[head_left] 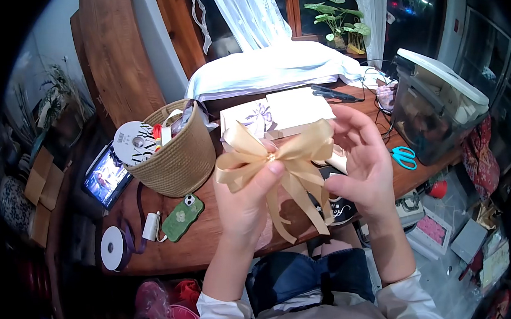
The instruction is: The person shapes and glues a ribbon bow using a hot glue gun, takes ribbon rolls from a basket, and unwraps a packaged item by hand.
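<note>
A gold satin ribbon bow point(296, 150) with several loops and long hanging tails is held up over the front of the wooden table. My left hand point(246, 198) pinches it near its beaded centre, the thumb lying in front. On the bow's right side, my right hand point(362, 164) has its fingers curved and apart, close to the right loops. Whether its fingertips touch the ribbon is unclear. Behind the bow lies a cream box point(302, 112) with a lilac ribbon bow point(259, 117). A black item with white lettering point(343, 210) is partly hidden below the hands.
Left on the wooden table point(179, 256) are a woven basket point(178, 159) with ribbon spools, a tablet point(107, 177), a green phone point(183, 218), a white bottle point(152, 226) and a purple ribbon spool point(114, 248). Teal scissors point(403, 158) and a lidded plastic bin point(433, 111) are right.
</note>
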### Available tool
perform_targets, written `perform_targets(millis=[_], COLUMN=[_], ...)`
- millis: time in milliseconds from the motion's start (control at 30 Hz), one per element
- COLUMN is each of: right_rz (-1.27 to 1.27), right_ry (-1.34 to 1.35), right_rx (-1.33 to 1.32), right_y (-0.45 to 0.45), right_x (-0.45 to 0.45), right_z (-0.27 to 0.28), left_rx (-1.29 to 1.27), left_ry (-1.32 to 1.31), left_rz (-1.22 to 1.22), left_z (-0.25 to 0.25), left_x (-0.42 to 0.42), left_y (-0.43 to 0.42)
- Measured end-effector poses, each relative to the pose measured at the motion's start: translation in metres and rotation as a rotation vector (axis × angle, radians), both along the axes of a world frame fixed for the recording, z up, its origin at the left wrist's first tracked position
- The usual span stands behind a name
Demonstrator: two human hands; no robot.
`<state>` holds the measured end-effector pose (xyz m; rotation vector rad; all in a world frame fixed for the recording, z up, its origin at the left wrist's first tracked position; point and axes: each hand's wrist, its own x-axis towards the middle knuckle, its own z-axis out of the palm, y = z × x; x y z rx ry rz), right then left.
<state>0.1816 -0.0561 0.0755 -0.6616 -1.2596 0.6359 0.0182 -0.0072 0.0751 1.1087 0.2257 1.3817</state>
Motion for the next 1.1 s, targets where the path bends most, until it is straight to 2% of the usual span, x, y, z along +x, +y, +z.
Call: perform_targets(millis=[200, 533, 733, 833, 933, 1100], right_rz=[-0.027, -0.032, -0.023, -0.05, -0.071, -0.33], right_ry=[-0.227, 0.119, 0.071, -0.005, -0.176, -0.503], right_rx=[-0.019, -0.214, -0.2, -0.185, 0.021, 0.234], right_y=[0.001, 0.008, 0.014, 0.009, 0.007, -0.007], right_x=[-0.006, -0.011, -0.006, -0.009, -0.007, -0.01], right_z=[-0.001, -0.024, -0.033, -0.031, -0.035, -0.033], left_rx=[-0.042, -0.228, -0.233, -0.217, -0.152, 0.015], left_ry=[0.036, -0.003, 0.021, 0.023, 0.09, 0.148], left_rz=[-0.062, -0.066, -0.043, -0.025, 0.016, 0.102], left_z=[-0.016, -0.037, -0.043, -0.051, -0.06, -0.072], left_x=[0.009, 0.026, 0.028, 0.026, 0.018, 0.006], left_y=[-0.006, -0.008, -0.002, -0.001, -0.004, -0.016])
